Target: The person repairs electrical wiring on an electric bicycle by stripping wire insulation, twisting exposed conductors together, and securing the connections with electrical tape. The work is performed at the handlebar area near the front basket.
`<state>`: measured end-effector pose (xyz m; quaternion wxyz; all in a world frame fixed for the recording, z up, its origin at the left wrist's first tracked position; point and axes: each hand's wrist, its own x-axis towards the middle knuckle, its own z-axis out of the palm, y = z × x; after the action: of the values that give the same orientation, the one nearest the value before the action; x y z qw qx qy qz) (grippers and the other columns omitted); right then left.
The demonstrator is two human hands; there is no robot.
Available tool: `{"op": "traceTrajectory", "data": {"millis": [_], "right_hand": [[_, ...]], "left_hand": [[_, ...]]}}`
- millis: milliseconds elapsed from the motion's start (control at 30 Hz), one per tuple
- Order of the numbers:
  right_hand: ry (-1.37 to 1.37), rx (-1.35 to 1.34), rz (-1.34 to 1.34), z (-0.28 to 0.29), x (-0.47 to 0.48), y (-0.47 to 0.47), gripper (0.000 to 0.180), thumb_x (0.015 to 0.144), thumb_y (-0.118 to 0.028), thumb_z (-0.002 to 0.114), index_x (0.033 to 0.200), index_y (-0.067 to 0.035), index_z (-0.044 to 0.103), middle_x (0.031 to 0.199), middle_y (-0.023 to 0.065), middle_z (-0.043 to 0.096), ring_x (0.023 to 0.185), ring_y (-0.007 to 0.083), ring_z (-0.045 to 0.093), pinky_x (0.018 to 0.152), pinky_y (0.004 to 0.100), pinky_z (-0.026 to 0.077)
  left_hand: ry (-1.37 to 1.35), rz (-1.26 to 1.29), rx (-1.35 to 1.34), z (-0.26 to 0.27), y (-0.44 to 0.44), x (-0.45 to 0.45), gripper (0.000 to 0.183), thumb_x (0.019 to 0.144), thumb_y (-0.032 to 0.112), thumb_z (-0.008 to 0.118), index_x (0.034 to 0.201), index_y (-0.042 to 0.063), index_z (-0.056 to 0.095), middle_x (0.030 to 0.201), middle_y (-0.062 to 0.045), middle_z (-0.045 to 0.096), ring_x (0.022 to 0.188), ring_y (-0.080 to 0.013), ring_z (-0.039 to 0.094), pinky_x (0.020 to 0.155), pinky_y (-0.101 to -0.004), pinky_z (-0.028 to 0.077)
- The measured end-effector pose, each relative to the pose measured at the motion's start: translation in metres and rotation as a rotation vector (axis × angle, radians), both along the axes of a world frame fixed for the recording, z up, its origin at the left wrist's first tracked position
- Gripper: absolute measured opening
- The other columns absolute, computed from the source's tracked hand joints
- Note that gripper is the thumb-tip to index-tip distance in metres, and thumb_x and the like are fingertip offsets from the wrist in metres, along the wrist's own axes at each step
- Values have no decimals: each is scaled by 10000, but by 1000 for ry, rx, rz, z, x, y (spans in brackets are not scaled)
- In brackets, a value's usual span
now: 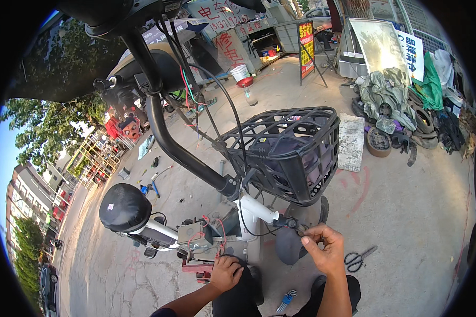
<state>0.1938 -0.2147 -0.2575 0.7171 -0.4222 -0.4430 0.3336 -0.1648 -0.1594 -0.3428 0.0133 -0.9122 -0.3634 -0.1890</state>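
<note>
A white-framed electric bicycle (pixel 252 210) stands before me, its black handlebar stem at the upper left and a black mesh basket (pixel 297 158) on its front. My right hand (pixel 325 245) pinches a small part at the end of a black fitting (pixel 290 223), beside the white head tube. What exactly the fingertips hold is too small to tell. My left hand (pixel 227 272) rests with curled fingers on my dark-clothed knee, near grey battery blocks (pixel 194 237) with red wires. Whether anything lies under its fingers is hidden. The black saddle (pixel 125 208) is at the left.
Black-handled scissors (pixel 355 261) lie on the concrete to the right; a blue-held hex key set (pixel 288 300) lies between my legs. Under my left hand is a red metal item (pixel 196 268). Tools and scraps are scattered at the left, and tyres (pixel 423 121) and sheeting are heaped at the upper right.
</note>
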Motion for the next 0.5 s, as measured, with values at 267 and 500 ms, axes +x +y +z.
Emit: {"op": "traceTrajectory", "data": {"millis": [267, 500], "right_hand": [[-232, -130, -178, -6, 1, -1, 130, 882, -55, 803, 877, 9, 690, 753, 47, 657, 629, 77, 568, 568, 248, 458], [-305, -247, -257, -12, 8, 2, 111, 862, -18, 786, 859, 22, 682, 769, 101, 668, 584, 152, 617, 555, 291, 484]], "left_hand": [[160, -77, -118, 2, 10, -22, 169, 846, 182, 763, 979, 96, 703, 1094, -60, 667, 1098, -293, 603, 988, -441, 437], [150, 0, -151, -4, 16, -59, 152, 826, 179, 750, 951, 102, 710, 1073, -58, 680, 1095, -287, 610, 986, -447, 437]]}}
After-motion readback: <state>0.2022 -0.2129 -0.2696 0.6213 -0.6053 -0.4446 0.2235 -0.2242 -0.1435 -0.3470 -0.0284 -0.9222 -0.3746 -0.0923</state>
